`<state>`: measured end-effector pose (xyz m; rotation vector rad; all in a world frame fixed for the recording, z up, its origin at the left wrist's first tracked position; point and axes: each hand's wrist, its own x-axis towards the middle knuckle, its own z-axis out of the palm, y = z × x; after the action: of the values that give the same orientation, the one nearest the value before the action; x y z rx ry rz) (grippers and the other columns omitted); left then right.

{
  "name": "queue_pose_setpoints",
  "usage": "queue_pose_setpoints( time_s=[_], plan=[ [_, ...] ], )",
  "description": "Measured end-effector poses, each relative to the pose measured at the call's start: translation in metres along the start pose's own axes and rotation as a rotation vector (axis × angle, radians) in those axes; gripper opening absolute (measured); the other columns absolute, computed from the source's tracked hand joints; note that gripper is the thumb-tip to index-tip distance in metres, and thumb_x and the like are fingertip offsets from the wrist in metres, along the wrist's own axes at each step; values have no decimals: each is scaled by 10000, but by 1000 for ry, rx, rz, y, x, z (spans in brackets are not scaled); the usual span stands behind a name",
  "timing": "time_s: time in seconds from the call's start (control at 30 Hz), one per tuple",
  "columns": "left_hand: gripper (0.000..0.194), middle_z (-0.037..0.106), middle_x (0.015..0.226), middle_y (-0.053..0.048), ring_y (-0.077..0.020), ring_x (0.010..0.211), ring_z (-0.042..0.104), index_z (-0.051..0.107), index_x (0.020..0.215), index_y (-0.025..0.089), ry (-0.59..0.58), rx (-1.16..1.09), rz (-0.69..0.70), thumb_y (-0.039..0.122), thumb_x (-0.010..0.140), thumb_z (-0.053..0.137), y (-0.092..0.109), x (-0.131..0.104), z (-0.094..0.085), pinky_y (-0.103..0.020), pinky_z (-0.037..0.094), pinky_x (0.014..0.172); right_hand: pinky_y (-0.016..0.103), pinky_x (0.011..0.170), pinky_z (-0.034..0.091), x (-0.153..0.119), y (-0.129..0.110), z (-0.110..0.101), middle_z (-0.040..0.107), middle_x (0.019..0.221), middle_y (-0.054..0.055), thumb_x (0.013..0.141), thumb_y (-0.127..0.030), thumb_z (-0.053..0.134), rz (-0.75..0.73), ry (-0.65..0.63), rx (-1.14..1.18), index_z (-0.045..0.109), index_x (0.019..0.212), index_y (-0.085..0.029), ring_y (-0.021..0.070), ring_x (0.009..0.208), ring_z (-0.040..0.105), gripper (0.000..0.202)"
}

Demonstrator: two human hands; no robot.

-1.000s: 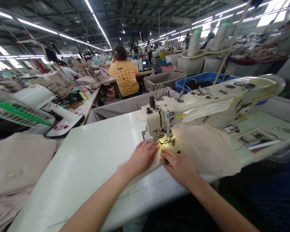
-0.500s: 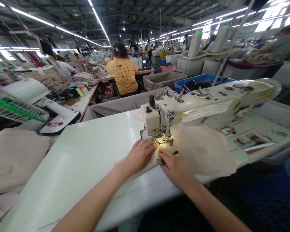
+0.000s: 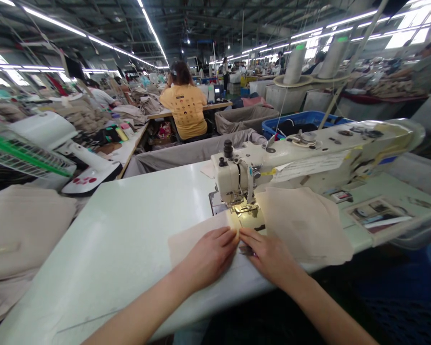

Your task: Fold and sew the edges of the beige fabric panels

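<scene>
A beige fabric piece (image 3: 190, 235) lies on the sewing table, its right edge at the lit needle area of the sewing machine (image 3: 233, 179). My left hand (image 3: 211, 253) is closed on this piece, fingers together near its right edge. Close beside it, my right hand (image 3: 275, 254) has its fingertips at the same edge, thumb tucked under. A small metal tool (image 3: 246, 249), perhaps thread snips, shows beneath the right fingers, mostly hidden by them. Right of the needle plate (image 3: 246, 209) lies a stack of beige fabric pieces (image 3: 305, 225).
More beige fabric (image 3: 25, 225) is piled at the left, near a white fan (image 3: 89, 167). Behind the table (image 3: 136, 230) stands a grey cloth-lined bin (image 3: 187, 154) and a blue basket (image 3: 309, 118). A person in a yellow shirt (image 3: 185, 110) sits farther back.
Both hands have drawn back from the needle toward the table's front edge. More of the fabric piece now shows, spread out left of the machine.
</scene>
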<state>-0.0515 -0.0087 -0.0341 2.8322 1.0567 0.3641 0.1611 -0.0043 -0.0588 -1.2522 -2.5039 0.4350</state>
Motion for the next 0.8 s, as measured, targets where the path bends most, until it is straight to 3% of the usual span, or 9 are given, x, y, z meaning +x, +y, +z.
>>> queue_pose_setpoints(
  time_s=[0.47, 0.63, 0.8],
  plan=[
    [291, 663, 1234, -132, -248, 1149, 617, 679, 1147, 131, 31, 25, -10, 176, 983, 443, -54, 24, -8, -401, 517, 1033, 323, 931, 541, 48, 5, -13, 648, 1353, 53, 920, -122, 533, 22, 16, 25, 679, 1205, -217, 211, 1084, 685, 334],
    [320, 673, 1189, -128, -226, 1103, 636, 674, 1170, 148, 45, -7, -11, 200, 1008, 402, -68, 30, -9, -386, 532, 1004, 327, 924, 540, 43, 0, -14, 664, 1330, 46, 927, -138, 532, 54, 18, 28, 704, 1150, -220, 221, 1088, 686, 292],
    [345, 669, 1198, -141, -236, 1126, 630, 645, 1235, 137, 79, 3, -27, 198, 1009, 391, -72, 28, -2, -407, 536, 1007, 340, 934, 547, 31, -6, -7, 632, 1376, 67, 888, -110, 534, 96, 47, 59, 668, 1230, -206, 229, 1082, 691, 379]
  ],
)
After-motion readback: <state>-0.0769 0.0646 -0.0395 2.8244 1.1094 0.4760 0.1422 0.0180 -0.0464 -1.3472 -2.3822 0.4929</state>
